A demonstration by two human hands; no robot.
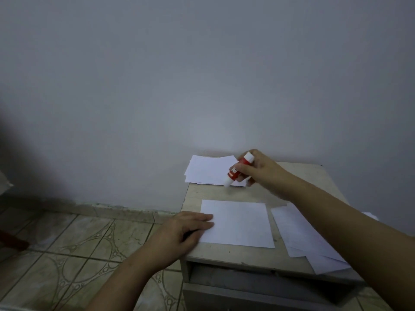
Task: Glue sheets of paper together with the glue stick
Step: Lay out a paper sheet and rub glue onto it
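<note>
White paper lies in three places on a small pale cabinet (265,254) set against a grey wall: a single sheet (238,223) at the middle, a loose stack (208,170) at the far edge, and more overlapping sheets (301,239) to the right. In the head view, the left hand (186,230) lies palm down, fingers straight and flat on the single sheet's left edge, gripping nothing. The right hand (258,169) reaches forward over the table, its arm crossing above the right-hand sheets, with fingers curled round a red-and-white glue stick (238,170). The stick is tilted, lower end just above the far stack.
</note>
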